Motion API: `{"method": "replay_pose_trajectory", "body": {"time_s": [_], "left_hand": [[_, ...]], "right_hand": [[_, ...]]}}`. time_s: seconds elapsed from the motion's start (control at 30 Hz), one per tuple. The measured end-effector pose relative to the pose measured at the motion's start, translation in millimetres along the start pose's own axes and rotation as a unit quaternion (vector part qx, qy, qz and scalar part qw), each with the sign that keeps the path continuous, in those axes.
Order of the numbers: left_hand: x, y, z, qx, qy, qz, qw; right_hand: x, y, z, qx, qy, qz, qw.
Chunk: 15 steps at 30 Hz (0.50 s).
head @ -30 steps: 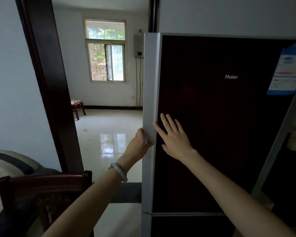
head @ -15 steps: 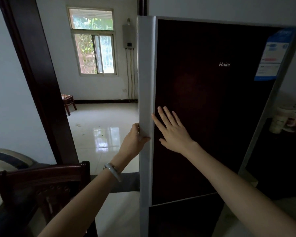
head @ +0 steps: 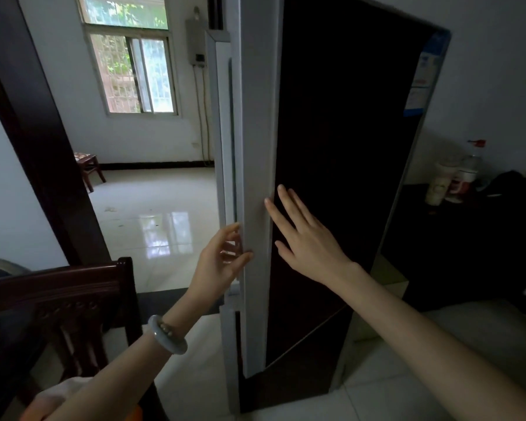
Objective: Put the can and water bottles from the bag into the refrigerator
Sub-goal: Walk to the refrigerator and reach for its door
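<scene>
Ajar refrigerator door (head: 331,147); wooden chair (head: 58,299) at left.
Left hand (head: 219,262) hooks its edge; right hand (head: 307,241) pressed flat, fingers spread.

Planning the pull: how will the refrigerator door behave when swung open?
Likely rigid: the refrigerator door is one tall flat panel. Already ajar, it should swing freely. Its glossy front looks slippery, so the left hand hooking its edge probably pulls better than the flat right hand.

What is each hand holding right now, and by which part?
The left hand grips the refrigerator door by its silver edge, fingers curled behind it, thumb in front. The right hand holds nothing; it lies flat on the door's dark front.
</scene>
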<state>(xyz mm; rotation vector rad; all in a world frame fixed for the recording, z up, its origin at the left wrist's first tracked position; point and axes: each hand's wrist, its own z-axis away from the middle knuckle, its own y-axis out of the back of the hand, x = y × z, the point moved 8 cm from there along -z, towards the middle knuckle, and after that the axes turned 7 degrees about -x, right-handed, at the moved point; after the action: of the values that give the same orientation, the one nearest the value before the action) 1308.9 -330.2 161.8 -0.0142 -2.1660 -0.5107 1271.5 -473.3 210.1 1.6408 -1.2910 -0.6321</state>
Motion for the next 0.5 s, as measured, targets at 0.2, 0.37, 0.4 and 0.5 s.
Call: {"method": "replay_pose_trajectory", "body": {"time_s": [0.2,0.37,0.4,0.5], "left_hand": [[44,-52,42,0.002,-0.041,0.002,0.999],[89,-101,76,-0.033,-0.081,-0.002,0.996],[99,-112,82,-0.047,-0.083,0.005,0.995],[123,-148,101,-0.104,-0.078,0.036,0.991]], "right_hand": [[8,32,75,-0.013,-0.006,-0.079,0.997],[20,49,140,-0.023,-0.051,-0.162,0.985],[23,52,153,-0.023,-0.062,-0.186,0.980],[32,62,192,-0.024,-0.102,-0.262,0.959]]}}
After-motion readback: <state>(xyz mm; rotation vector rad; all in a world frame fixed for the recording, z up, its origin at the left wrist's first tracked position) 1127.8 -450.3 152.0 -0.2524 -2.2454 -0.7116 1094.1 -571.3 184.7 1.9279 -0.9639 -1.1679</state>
